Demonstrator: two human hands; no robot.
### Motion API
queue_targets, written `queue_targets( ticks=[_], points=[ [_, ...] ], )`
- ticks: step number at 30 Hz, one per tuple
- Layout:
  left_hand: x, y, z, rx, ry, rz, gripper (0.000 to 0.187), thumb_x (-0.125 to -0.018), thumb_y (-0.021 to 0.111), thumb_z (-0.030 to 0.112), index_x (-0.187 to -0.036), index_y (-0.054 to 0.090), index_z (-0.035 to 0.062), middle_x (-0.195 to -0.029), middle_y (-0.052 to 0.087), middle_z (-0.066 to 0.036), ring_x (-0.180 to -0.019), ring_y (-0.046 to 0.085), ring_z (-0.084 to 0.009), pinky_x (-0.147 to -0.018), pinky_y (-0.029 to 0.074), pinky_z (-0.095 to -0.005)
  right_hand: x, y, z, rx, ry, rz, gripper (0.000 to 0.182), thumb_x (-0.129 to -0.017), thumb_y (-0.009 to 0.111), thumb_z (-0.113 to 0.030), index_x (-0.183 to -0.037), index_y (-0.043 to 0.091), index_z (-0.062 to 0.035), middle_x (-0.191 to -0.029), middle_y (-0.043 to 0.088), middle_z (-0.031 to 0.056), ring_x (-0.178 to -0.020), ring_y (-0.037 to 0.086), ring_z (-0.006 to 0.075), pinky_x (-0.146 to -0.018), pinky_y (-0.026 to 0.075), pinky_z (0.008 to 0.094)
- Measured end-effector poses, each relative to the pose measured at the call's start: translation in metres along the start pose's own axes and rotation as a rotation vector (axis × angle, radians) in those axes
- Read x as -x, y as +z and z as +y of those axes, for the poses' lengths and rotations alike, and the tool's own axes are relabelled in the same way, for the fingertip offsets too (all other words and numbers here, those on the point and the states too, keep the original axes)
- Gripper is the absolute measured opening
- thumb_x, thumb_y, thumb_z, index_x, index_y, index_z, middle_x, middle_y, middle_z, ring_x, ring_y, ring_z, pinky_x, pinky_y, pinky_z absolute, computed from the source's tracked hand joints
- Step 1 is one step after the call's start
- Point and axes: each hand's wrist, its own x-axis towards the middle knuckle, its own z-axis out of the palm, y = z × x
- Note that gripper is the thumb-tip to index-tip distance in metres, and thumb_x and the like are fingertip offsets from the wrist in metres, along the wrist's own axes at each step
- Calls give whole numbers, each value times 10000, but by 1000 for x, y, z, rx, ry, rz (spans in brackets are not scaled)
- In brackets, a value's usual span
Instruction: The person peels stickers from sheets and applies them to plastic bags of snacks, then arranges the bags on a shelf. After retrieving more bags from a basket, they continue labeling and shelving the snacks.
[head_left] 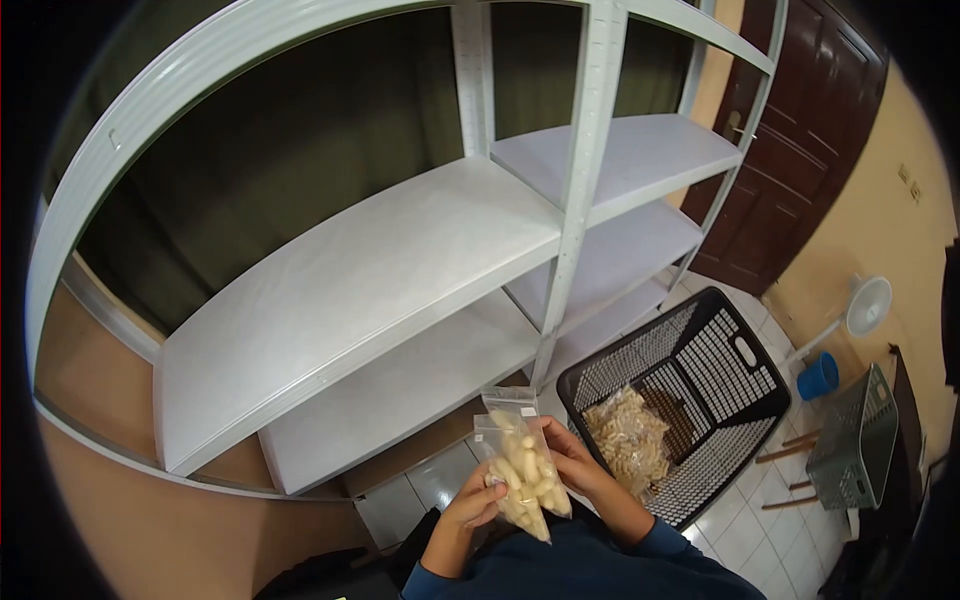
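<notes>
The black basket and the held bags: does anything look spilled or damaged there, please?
Nothing stands out: the held bags look intact, the basket stands upright, and no spilled pieces show on the floor.

From where I stand I count two clear bags (522, 478) between one left hand (474, 501) and one right hand (568, 456). The pale pieces (528, 465) inside them overlap too much to number. One big black basket (745, 400) stands to the right, its packed bags (628, 435) several, though I can't get an exact figure. The shelving shows two boards (365, 290) in the left bay and three boards (620, 160) in the right. Over on the far right: one door (800, 150), one blue bucket (818, 376), one grey-green basket (853, 445), two wall fittings (909, 182).
</notes>
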Motion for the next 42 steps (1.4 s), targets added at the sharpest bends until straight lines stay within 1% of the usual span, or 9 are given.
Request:
queue_targets(
  ticks=[7,13,20,26,27,32,35,40,42],
  points=[
    [4,-2,-60,324,-209,-216,677,-805,591,239,-1310,202,11,-1209,430,-126,-1121,447,-236,-911,400,-369,61,-1,1,-148,77,125,421,-834,539,-212,-1188,380,-48,-1088,482,45,-1031,446,129,-887,352,278],
    [-27,26,-71,161,-375,170,288,-845,544,170,-1094,442,65,-1016,540,-76,-936,553,-185,-790,478,-315,89,-39,0,-247,-103,749,306,-909,403,-250,-1141,424,-51,-1056,531,89,-954,535,196,-800,455,327],
    [-35,29,-13,8,22,325,433,-779,510,-27,-1187,378,31,-1065,504,-92,-993,516,-196,-839,450,-325,74,-74,-40,-170,-142,754,361,-847,441,-124,-1189,388,-26,-1135,495,122,-998,523,226,-835,448,323],
    [28,36,118,-262,485,680,627,-704,490,-80,-1212,146,54,-1107,426,-190,-1015,476,-235,-821,458,-327,-36,-4,-59,36,-266,402,565,-811,484,24,-1313,232,-27,-1182,444,153,-1042,484,216,-859,424,304],
    [45,24,141,-322,583,744,537,-728,476,-67,-1163,195,75,-1085,437,-187,-990,509,-257,-766,500,-378,-58,13,-57,125,-305,301,565,-817,481,23,-1321,230,-25,-1203,432,153,-1061,470,205,-876,408,294],
    [129,-41,251,-889,842,983,360,-811,523,43,-1095,302,22,-1109,421,-131,-977,470,-161,-754,448,-248,-174,119,-33,247,-177,-117,523,-807,528,1,-1285,316,-20,-1236,409,139,-1110,422,184,-898,382,274],
    [173,-72,299,-983,869,1145,351,-808,546,76,-1087,347,0,-1081,444,-125,-941,484,-155,-742,451,-249,-239,182,9,479,-363,-304,576,-775,593,-52,-1282,320,-24,-1232,414,149,-1108,430,198,-910,378,287],
    [206,-127,352,-1372,704,1456,441,-775,599,164,-1095,393,-57,-1038,502,-197,-915,525,-232,-787,443,-321,-326,246,88,802,-197,-455,793,-642,722,-235,-1287,310,-27,-1216,407,197,-1103,443,287,-922,369,330],
    [199,-131,348,-1611,933,1636,463,-757,590,124,-1131,389,-60,-1084,485,-241,-971,501,-319,-837,409,-375,-336,259,95,858,-172,-493,805,-632,719,-277,-1282,319,-20,-1257,331,230,-1142,385,334,-944,342,340]
  ],
)
